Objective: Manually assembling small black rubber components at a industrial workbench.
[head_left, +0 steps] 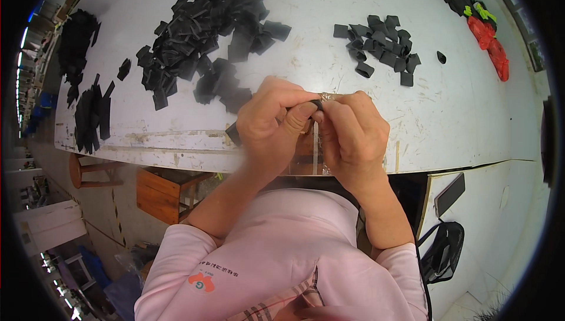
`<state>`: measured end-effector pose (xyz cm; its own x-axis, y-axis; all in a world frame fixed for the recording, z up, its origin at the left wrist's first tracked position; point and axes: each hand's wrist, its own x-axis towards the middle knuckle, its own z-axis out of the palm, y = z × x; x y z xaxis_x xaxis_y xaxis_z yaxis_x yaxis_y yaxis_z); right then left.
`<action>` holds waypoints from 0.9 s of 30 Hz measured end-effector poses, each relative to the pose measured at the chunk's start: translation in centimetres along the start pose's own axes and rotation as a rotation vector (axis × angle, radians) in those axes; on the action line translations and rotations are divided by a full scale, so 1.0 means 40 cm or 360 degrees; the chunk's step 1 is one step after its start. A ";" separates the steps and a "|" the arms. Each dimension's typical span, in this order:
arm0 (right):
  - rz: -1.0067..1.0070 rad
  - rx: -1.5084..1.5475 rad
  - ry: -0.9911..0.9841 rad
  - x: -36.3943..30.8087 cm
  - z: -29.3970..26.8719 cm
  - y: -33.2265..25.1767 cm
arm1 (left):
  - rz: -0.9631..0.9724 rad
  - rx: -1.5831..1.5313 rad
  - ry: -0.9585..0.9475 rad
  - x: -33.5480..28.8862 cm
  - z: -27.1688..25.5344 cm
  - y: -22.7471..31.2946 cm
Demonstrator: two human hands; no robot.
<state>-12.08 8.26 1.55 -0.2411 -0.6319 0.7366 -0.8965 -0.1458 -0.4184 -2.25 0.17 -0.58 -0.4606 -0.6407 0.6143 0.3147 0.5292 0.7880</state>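
A small black fabric piece (318,105) is pinched between my two hands above the table's near edge. My left hand (272,122) grips it with thumb and fingers closed, and my right hand (356,132) holds its other side the same way. Most of the piece is hidden by my fingers. Beyond my left hand lies a large heap of flat black fabric pieces (200,32), its nearest pieces close to my knuckles. A smaller group of black folded pieces (385,44), some standing open like short tubes, lies farther off on the right.
The white table (471,121) spans the view. Long black strips (91,118) and a dark pile (76,44) occupy its left end. Red plastic bags (488,41) lie far right. Below are a wooden stool (159,194), a dark flat device (450,194) and a black mesh bag (444,253).
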 end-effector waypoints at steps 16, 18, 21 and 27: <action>0.1935 0.2455 0.0248 -0.135 -0.012 -0.052 | -0.0568 -0.0295 -0.0009 -0.102 0.012 0.055; 0.1968 0.2454 0.0210 -0.135 -0.014 -0.051 | -0.0511 -0.0248 0.0001 -0.102 0.015 0.053; 0.2136 0.2094 -0.0007 -0.134 -0.028 -0.050 | -0.0410 -0.0049 -0.0008 -0.103 0.009 0.053; 0.0631 0.0705 0.0135 -0.138 -0.020 -0.024 | -0.0443 0.0212 -0.0143 -0.099 0.007 0.073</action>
<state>-10.18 12.51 -1.68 -0.5707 -0.6424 0.5115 -0.4961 -0.2267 -0.8382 0.25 4.42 -0.72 -0.5871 -0.7226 0.3648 0.0577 0.4122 0.9093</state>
